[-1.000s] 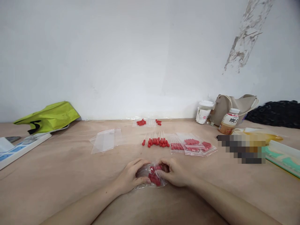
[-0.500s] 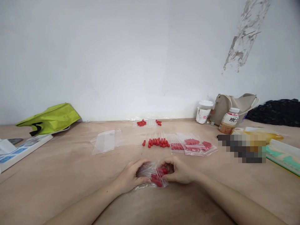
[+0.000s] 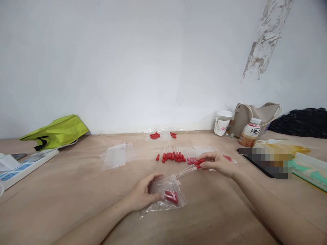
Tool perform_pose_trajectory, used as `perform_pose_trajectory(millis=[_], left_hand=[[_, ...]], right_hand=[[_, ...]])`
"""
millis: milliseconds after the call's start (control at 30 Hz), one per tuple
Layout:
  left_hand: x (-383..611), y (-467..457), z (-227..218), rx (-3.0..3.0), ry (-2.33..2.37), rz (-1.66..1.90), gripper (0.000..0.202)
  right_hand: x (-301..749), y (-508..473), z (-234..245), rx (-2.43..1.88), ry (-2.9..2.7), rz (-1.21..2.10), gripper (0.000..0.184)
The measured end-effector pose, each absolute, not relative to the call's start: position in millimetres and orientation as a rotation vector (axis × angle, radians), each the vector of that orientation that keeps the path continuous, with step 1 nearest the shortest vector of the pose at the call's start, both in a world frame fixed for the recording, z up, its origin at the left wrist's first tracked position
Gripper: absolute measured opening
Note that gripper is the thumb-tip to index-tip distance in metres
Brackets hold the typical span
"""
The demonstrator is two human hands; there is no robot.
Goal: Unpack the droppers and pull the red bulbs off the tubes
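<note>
My left hand [image 3: 144, 193] grips a clear zip bag [image 3: 180, 195] lying at the near middle of the table, thumb and fingers around its left side. Inside the bag are droppers with red bulbs [image 3: 171, 196]. My right hand [image 3: 213, 163] is raised to the right of the bag, pinching a few glass droppers [image 3: 199, 163] by their red bulbs. Their thin clear tubes point left and down toward the bag's mouth. Beyond the bag lies a row of loose red-bulbed droppers [image 3: 170, 156]. Filled zip bags [image 3: 191, 160] are partly hidden behind my right hand.
Flat unfilled bags [image 3: 116, 157] lie at left-centre. More droppers in plastic [image 3: 154, 135] are by the wall. A paper cup [image 3: 223, 123], a bottle [image 3: 250, 132] and a grey bag [image 3: 258, 114] stand at right. A power strip [image 3: 28, 166] and a yellow-green bag [image 3: 57, 131] lie left.
My right hand has moved right and away from the zip bag, with a few droppers in its fingers. The bag's mouth lies more spread out; my left hand stays on it.
</note>
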State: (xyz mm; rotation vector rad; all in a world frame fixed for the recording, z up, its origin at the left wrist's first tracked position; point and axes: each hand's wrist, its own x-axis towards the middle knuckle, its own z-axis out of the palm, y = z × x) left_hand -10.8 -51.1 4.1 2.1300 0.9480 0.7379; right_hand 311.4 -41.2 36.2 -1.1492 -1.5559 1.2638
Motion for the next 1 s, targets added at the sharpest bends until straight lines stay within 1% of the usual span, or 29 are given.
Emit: perform_pose_trajectory(millis=[133,200,300,400,433,600,667,800,1000], left_hand=[[-12.7,-32.5,4.7,1.818,1.003,0.961,0.043],[-12.1,-17.8,7.7,1.638,1.077,1.061,0.04],[-8.7,7.8,12.4,1.383,1.15,1.125,0.036],[-4.7,33.9,16.1,1.261,1.19,1.104,0.03],[-3.9,41.9,17.2,1.227,1.202,1.085,0.028],[-5.6,71.4,21.7,1.137,1.259,0.966,0.027],[-6.9,77.7,21.3,1.154,1.263,0.911,0.026],[-6.2,83.6,15.5,1.232,1.248,0.827,0.031],[-3.3,86.4,5.6,1.353,1.214,0.828,0.024]], right_hand=[[326.4,-30.2,60.1,-1.188,-1.271,1.169,0.027],[311.3,-22.5,68.4,-1.201,-1.283,1.064,0.025],[262.4,-7.1,70.3,-1.171,-1.5,0.718,0.024],[203.6,12.2,58.6,-1.277,-1.822,0.174,0.023],[186.1,18.4,53.3,-1.291,-1.871,0.122,0.022],[130.4,39.7,32.6,-1.349,-2.03,0.023,0.019],[121.6,43.7,28.8,-1.384,-2.08,0.003,0.018],[117.1,46.5,25.6,-1.427,-2.156,-0.015,0.018],[136.2,36.9,33.0,-1.453,-2.187,-0.017,0.029]])
